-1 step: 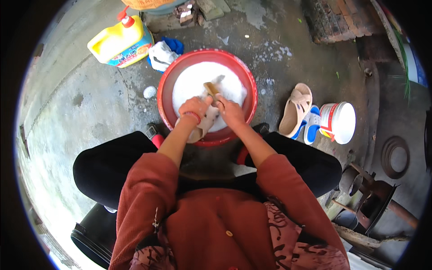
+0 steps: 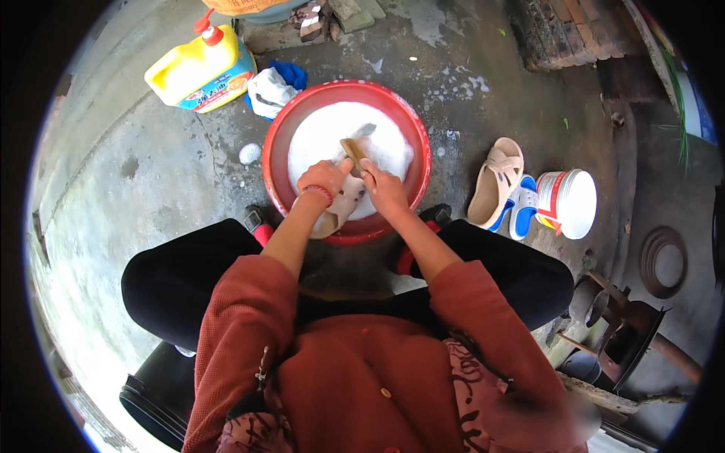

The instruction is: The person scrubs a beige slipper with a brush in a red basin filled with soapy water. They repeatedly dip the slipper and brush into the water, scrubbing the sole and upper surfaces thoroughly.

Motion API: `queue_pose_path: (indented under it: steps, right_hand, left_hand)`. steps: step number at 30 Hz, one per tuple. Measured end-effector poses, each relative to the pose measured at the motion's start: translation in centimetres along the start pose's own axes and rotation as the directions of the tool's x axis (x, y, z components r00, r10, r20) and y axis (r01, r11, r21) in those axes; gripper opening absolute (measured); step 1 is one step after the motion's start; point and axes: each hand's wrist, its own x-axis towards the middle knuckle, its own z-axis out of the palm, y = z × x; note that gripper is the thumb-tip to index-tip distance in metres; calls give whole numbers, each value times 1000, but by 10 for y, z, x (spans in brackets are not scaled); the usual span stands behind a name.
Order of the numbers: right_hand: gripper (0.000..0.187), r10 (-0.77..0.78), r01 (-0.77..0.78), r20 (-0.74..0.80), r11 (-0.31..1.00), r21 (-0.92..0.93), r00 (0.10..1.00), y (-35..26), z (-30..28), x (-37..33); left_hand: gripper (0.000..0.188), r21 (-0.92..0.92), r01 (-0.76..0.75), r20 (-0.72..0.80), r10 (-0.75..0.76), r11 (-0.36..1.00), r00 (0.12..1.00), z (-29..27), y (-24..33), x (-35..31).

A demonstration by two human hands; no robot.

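Observation:
A red basin (image 2: 272, 162) full of white suds (image 2: 317, 136) stands on the ground between my feet. Over its near side my left hand (image 2: 325, 177) grips a beige slipper (image 2: 343, 208) whose lower end rests at the near rim. My right hand (image 2: 384, 189) is closed on a brush with a brown wooden handle (image 2: 352, 149), held against the slipper. The bristles are hidden by the hands and foam. A greyish patch shows in the suds just beyond the brush.
To the right lie a beige slipper (image 2: 491, 192) and a blue-and-white slipper (image 2: 522, 211), beside a white bucket (image 2: 578, 204). At the far left stand a yellow detergent jug (image 2: 189, 72) and a white-and-blue cloth (image 2: 270, 92). Bricks (image 2: 559, 34) are stacked at the far right.

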Motion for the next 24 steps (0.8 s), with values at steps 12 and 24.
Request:
queue_pose_path:
  steps: [12, 24]
  right_hand:
    - [36, 68, -62, 51, 990, -125, 996, -14, -63, 37]
    - [32, 112, -128, -132, 984, -122, 985, 2, -18, 6]
  left_hand:
    - [72, 440, -101, -246, 227, 892, 942, -19, 25, -35]
    - [72, 527, -92, -266, 267, 845, 926, -2, 21, -32]
